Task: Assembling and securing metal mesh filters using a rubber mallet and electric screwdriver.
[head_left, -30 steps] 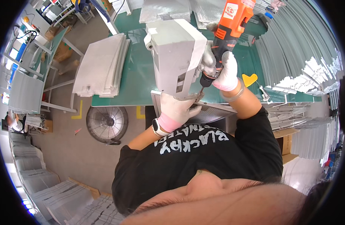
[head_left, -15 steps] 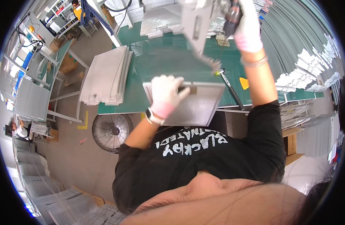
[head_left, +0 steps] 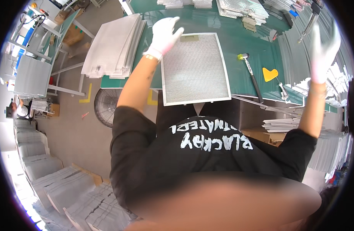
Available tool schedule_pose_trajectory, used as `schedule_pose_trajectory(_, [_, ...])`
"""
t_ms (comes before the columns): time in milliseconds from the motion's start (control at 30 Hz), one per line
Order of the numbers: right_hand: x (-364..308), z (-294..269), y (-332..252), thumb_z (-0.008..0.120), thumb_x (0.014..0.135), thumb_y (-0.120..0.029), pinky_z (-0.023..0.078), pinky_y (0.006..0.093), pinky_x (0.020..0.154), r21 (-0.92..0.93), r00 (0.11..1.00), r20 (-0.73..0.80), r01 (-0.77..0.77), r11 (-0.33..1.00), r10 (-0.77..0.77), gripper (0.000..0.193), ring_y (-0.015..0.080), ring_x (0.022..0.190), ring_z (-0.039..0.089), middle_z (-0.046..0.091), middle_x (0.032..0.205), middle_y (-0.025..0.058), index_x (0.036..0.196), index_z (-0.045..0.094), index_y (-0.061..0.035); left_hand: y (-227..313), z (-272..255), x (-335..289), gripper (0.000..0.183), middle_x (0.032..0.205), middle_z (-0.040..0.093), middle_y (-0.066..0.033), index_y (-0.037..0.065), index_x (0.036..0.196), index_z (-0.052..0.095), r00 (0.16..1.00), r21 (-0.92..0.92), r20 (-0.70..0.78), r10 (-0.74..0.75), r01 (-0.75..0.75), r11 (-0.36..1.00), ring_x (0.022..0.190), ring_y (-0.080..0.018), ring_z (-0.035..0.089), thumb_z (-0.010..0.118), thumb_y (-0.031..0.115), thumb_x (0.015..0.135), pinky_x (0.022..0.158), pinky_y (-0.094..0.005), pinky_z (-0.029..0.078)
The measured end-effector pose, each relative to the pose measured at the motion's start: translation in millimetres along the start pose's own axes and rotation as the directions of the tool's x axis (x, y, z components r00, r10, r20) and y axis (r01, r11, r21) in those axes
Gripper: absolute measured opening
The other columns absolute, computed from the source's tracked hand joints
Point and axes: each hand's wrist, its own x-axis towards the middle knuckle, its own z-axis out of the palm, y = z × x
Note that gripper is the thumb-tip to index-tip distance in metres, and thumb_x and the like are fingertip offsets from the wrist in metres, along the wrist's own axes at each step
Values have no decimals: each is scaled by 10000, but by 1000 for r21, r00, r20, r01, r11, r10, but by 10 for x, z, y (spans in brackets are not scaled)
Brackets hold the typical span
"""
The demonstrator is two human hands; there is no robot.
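A framed metal mesh filter panel lies on the green tabletop, its near end overhanging the front edge. At its far end is a small tan latch plate. My left hand, in a white glove, is beside the panel's far left corner with thumb and fingers spread, holding nothing. Out to the far right, my gloved right hand is blurred, its fingers stretched and apart, with nothing in it. Just beyond it is a dark hand-held power tool with a metal tip, partly cut off by the view's rim.
Right of the panel lie a mallet, a yellow scraper and a small metal tool. Mesh sheets are stacked at the left and far side. Metal strips crowd the right. A floor fan stands below.
My right hand has let go of the power tool and swung right. The metal arm over the table has left view. The panel now lies flatter and farther forward; my left hand has moved off its latch.
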Motion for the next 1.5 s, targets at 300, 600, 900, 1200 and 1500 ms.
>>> schedule_pose_trajectory(300, [-2757,218,-413,550,924,-116,539,463,813,-482,256,819,-177,858,513,497,383,995,618,568,1105,208,1407,440,-67,233,-878,-2217,358,1187,627,-148,57,1212,634,984,-30,59,-167,169,985,1170,-337,557,650,99,857,1034,-447,406])
schedule_pose_trajectory(600, [-1898,1722,-1559,523,950,-105,440,420,1019,405,489,865,-550,731,-111,514,370,1152,561,577,1218,228,1451,413,-69,655,-531,-2991,374,1185,620,-149,48,1210,621,899,-211,29,-437,433,876,1163,-349,552,634,52,836,1040,-447,409])
schedule_pose_trajectory(900, [-1776,2352,-2110,469,972,-153,522,468,783,206,361,932,-518,830,-5,531,390,850,642,639,958,240,1485,359,-71,581,-626,-3285,396,1217,601,-174,34,1231,607,846,-184,89,-526,533,826,1177,-352,543,631,45,836,1053,-450,405])
schedule_pose_trajectory(1200, [-2008,1632,-1224,526,959,-152,513,459,848,78,566,730,-627,775,384,509,404,949,633,644,1044,230,1452,422,-85,517,-515,-3367,376,1201,618,-178,25,1214,613,840,-219,185,-510,541,812,1159,-360,550,614,62,840,1044,-454,409])
schedule_pose_trajectory(1500, [-2137,1263,-799,543,945,-128,520,448,752,-3,575,728,-541,841,373,537,389,851,646,659,933,213,1469,424,-129,495,-441,-3078,432,1207,608,-168,35,1249,584,896,-243,175,-407,440,864,1150,-350,549,649,54,822,1030,-453,409])
